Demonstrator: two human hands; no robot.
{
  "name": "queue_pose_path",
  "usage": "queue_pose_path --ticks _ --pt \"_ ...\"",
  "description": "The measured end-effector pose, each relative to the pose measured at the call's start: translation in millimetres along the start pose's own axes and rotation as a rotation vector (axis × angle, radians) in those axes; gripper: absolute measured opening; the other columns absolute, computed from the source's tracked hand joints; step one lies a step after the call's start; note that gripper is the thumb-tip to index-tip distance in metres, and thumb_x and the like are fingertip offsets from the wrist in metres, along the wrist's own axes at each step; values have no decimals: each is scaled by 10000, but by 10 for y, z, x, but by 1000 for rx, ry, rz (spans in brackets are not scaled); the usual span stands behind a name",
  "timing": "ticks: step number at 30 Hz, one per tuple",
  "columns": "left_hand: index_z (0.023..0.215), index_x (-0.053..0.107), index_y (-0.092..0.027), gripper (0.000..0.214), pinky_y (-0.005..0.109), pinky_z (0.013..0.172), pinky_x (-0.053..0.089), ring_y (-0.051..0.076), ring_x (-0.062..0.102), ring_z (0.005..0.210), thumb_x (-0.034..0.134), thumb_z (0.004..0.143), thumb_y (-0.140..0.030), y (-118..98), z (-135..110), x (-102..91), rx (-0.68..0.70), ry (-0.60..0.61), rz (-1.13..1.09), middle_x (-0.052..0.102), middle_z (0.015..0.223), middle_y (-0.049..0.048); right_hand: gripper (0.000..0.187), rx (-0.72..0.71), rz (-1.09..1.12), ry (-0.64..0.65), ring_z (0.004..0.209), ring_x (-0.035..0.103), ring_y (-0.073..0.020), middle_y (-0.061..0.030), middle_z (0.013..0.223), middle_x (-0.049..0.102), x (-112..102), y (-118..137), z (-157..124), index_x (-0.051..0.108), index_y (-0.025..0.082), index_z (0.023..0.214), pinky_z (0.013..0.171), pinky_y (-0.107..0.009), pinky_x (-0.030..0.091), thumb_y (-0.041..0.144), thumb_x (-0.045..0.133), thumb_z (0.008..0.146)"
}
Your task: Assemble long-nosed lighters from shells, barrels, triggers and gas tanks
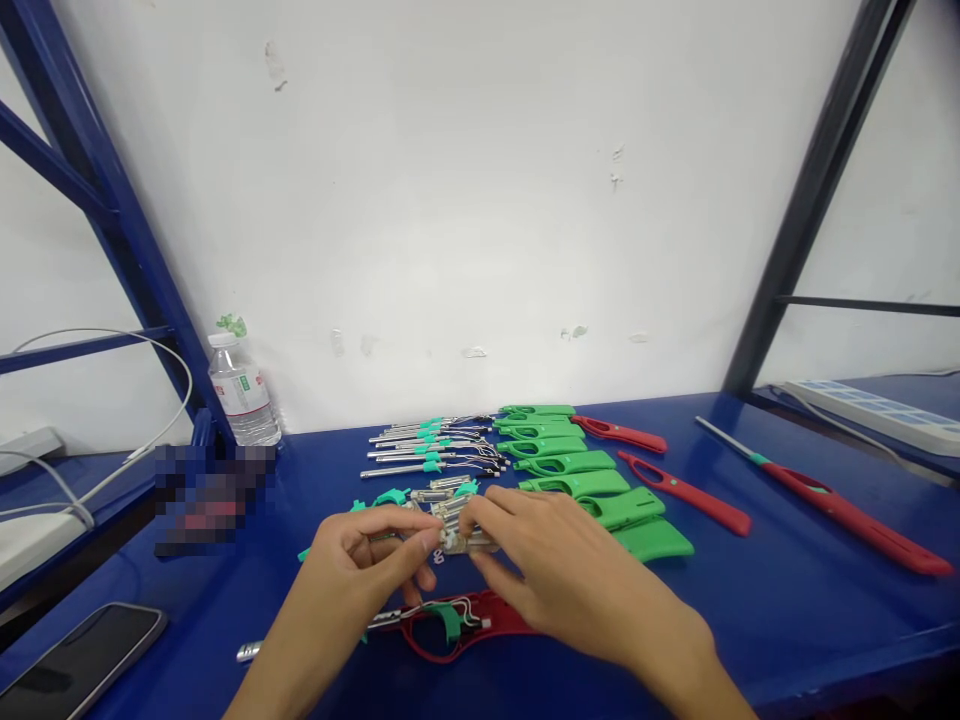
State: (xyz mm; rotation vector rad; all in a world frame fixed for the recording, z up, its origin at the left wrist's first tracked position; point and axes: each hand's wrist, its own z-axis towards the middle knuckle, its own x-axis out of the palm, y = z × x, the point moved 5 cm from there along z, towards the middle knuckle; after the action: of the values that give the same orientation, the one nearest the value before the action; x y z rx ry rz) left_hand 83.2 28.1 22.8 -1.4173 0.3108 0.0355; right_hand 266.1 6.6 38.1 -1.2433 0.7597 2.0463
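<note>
My left hand [367, 560] and my right hand [540, 550] meet over the blue table [750, 620], fingers pinched together on a small clear plastic part [461, 540]. Just below my hands lies an open red lighter shell [450, 625] with a green trigger, wires and a metal tube sticking out to the left. Behind my hands lie several green lighter shells [570, 465] in a row and several metal tubes with green tips and wires [427, 450].
Two red shell halves [679, 490] lie right of the green ones, and a complete red long lighter [840, 510] farther right. A water bottle [241, 390] stands at the back left, a phone [75, 660] at the near left, a power strip [877, 412] at the far right.
</note>
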Motion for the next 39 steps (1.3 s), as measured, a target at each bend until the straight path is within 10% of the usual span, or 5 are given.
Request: queue_pose_path --ticks 17,39 --pt "1006 768 -214 460 218 428 379 139 536 454 825 799 -620 57 -27 60 -56 58 -4 551 520 -62 120 -22 -91 32 695 604 -168 -3 903 657 -7 14 15 672 237 996 581 -334 240 156 603 1052" --pt "673 375 -227 529 199 482 334 55 396 462 779 864 -510 256 -1 85 20 64 -89 530 676 -67 549 -45 -237 144 727 672 -180 -16 988 654 148 69 85 622 244 1102 528 -345 199 -147 512 732"
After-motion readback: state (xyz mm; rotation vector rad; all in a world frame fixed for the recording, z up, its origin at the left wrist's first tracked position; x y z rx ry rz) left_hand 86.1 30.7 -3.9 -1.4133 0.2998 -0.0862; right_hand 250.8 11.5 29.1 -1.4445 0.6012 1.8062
